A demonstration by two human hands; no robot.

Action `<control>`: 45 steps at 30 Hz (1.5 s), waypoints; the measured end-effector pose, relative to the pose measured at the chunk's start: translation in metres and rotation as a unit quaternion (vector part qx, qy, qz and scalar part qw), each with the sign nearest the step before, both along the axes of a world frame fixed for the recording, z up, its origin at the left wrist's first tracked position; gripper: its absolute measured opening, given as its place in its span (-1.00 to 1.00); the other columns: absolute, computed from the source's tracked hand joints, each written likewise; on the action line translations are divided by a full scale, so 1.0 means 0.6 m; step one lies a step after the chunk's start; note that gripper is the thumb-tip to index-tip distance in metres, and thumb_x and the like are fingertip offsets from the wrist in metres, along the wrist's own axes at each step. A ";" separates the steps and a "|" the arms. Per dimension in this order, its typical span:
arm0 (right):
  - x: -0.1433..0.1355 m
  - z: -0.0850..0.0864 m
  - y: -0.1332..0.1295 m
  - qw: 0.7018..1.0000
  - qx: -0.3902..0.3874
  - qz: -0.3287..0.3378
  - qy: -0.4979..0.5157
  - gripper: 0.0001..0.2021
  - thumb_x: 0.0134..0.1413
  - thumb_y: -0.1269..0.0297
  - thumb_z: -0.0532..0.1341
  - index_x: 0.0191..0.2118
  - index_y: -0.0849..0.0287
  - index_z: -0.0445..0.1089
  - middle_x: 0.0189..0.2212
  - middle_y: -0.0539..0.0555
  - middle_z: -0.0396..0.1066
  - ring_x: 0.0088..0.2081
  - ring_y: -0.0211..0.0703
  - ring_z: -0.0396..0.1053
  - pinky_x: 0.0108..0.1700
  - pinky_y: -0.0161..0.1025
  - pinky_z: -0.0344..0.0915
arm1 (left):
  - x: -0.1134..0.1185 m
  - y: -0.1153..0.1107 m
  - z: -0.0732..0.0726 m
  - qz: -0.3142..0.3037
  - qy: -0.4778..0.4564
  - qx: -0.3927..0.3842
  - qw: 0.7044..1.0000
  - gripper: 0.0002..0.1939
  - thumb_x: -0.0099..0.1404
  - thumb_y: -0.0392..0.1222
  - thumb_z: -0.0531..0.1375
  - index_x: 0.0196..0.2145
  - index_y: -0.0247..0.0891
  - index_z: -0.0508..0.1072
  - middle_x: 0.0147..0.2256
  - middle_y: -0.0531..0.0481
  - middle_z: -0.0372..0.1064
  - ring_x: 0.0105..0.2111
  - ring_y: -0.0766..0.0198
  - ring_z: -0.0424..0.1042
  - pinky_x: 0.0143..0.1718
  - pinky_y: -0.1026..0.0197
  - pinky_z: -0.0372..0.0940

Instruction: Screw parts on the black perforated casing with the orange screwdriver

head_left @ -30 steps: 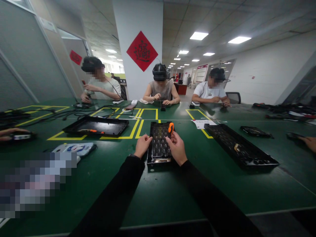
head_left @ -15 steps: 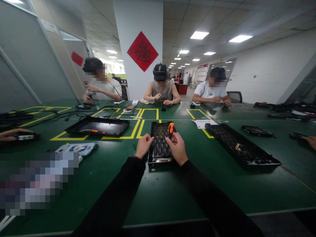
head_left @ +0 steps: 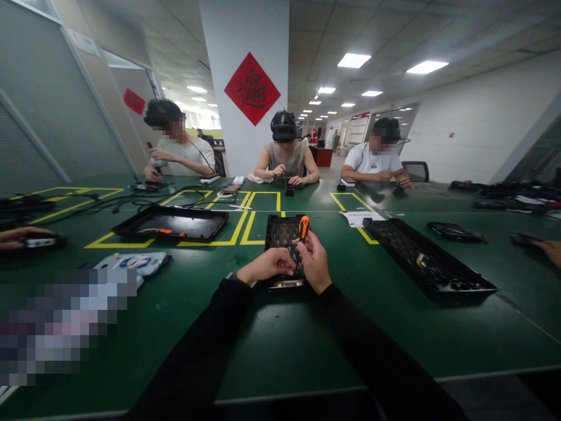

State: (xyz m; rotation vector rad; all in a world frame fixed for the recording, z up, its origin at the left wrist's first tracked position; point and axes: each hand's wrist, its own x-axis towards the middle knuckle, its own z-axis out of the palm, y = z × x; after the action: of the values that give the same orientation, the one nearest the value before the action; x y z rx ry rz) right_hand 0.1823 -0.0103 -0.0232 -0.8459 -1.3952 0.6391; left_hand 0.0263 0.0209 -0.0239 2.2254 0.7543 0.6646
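small black tray [head_left: 280, 229]: flat on the counter [head_left: 272, 351]. orange-handled screwdriver [head_left: 304, 227]: near-upright above the tray, right hand [head_left: 315, 263] clamped on its handle, seemingly to aim it downward (tip hidden). left hand [head_left: 268, 265]: over the tray, perhaps steadying; grip, cannot tell.

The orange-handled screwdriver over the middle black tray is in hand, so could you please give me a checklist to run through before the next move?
1. Screwdriver gripped: ok; the right hand holds it, handle upward.
2. Tip placed: cannot tell; too small and dark to see.
3. Left hand clear of the shaft: cannot tell; its fingers are close by, contact unclear.
4. Open view into the middle tray: not ok; the left hand covers part.
5. Middle tray resting on the green table: ok.
6. Left tray and right tray apart from it: ok.
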 end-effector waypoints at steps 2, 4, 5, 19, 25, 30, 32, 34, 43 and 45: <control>0.000 0.000 0.000 1.000 0.004 0.004 0.005 -0.63 0.09 0.28 0.09 0.04 0.19 0.21 -0.28 0.09 0.42 -0.30 -0.18 0.37 -0.16 -0.21 0.29 | 0.000 0.000 0.001 -0.016 -0.002 -0.003 1.000 -0.85 0.04 -0.25 0.26 -0.37 -0.27 0.55 -0.29 -0.07 0.38 -0.26 0.26 0.34 -0.16 0.23 0.22; -0.001 0.000 0.000 1.000 0.006 0.009 0.010 -0.63 0.09 0.28 0.09 0.04 0.19 0.20 -0.28 0.09 0.41 -0.29 -0.18 0.37 -0.17 -0.21 0.30 | 0.001 0.001 0.001 -0.038 -0.005 0.002 0.999 -0.86 0.05 -0.25 0.26 -0.37 -0.28 0.54 -0.30 -0.07 0.39 -0.26 0.26 0.35 -0.15 0.23 0.22; -0.002 0.000 0.000 1.000 0.006 0.011 0.012 -0.62 0.08 0.28 0.10 0.04 0.18 0.20 -0.29 0.08 0.41 -0.29 -0.18 0.37 -0.18 -0.22 0.30 | 0.001 0.002 0.000 -0.047 -0.007 0.007 0.999 -0.86 0.05 -0.24 0.26 -0.37 -0.28 0.54 -0.30 -0.07 0.39 -0.26 0.26 0.35 -0.16 0.23 0.22; -0.002 0.003 0.000 1.000 -0.019 0.006 0.011 -0.71 0.01 0.22 0.17 -0.12 0.18 0.28 -0.38 0.02 0.37 -0.44 -0.26 0.29 -0.39 -0.32 0.28 | 0.000 0.001 -0.005 -0.018 0.001 0.030 0.999 -0.84 0.00 -0.18 0.29 -0.42 -0.30 0.50 -0.34 -0.04 0.37 -0.32 0.28 0.33 -0.26 0.27 0.20; 0.001 0.004 -0.002 1.000 -0.017 0.014 0.015 -0.77 0.07 0.25 0.08 -0.17 0.18 0.34 -0.40 0.03 0.39 -0.41 -0.23 0.32 -0.37 -0.31 0.27 | -0.001 0.002 -0.002 -0.020 0.012 0.027 0.999 -0.82 0.04 -0.17 0.27 -0.38 -0.30 0.51 -0.33 -0.04 0.37 -0.30 0.28 0.33 -0.22 0.26 0.20; 0.000 0.003 -0.001 0.999 -0.004 0.013 0.030 -0.77 0.07 0.27 0.08 -0.15 0.17 0.32 -0.39 0.03 0.39 -0.40 -0.25 0.32 -0.35 -0.31 0.27 | -0.001 0.005 -0.005 -0.049 0.011 0.035 0.998 -0.76 0.05 -0.13 0.28 -0.32 -0.31 0.51 -0.28 -0.06 0.37 -0.25 0.27 0.34 -0.19 0.26 0.21; -0.001 0.004 -0.001 0.999 -0.003 0.019 0.033 -0.78 0.07 0.27 0.08 -0.14 0.17 0.31 -0.38 0.03 0.39 -0.39 -0.25 0.32 -0.35 -0.32 0.27 | -0.001 0.007 -0.007 -0.049 0.013 0.036 0.998 -0.76 0.05 -0.12 0.28 -0.33 -0.31 0.51 -0.29 -0.06 0.37 -0.25 0.27 0.34 -0.20 0.26 0.21; -0.001 0.006 -0.002 0.999 -0.004 0.026 0.033 -0.77 0.07 0.26 0.09 -0.13 0.16 0.30 -0.37 0.03 0.38 -0.39 -0.25 0.32 -0.34 -0.32 0.27 | -0.001 0.008 -0.009 -0.044 0.019 0.040 0.998 -0.75 0.05 -0.10 0.28 -0.34 -0.32 0.51 -0.30 -0.06 0.36 -0.27 0.28 0.34 -0.22 0.26 0.21; -0.003 0.004 0.001 1.000 -0.001 -0.007 0.004 -0.71 0.00 0.24 0.18 -0.11 0.18 0.28 -0.38 -0.01 0.32 -0.48 -0.32 0.22 -0.42 -0.36 0.23 | -0.001 0.010 -0.015 -0.015 0.027 0.040 0.999 -0.76 0.03 -0.09 0.29 -0.38 -0.32 0.49 -0.31 -0.04 0.37 -0.31 0.30 0.34 -0.25 0.29 0.21; -0.002 0.003 0.002 1.000 -0.007 -0.003 0.013 -0.67 -0.01 0.24 0.19 -0.08 0.17 0.27 -0.34 0.01 0.34 -0.45 -0.31 0.26 -0.41 -0.36 0.25 | -0.001 0.010 -0.014 -0.023 0.023 0.031 0.999 -0.76 0.02 -0.10 0.29 -0.37 -0.32 0.50 -0.31 -0.03 0.37 -0.31 0.31 0.34 -0.27 0.29 0.21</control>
State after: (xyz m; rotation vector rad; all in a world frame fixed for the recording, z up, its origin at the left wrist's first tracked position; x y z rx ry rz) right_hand 0.1809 -0.0092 -0.0212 -0.8499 -1.3650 0.6531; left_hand 0.0255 0.0268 -0.0320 2.3140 0.7127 0.6226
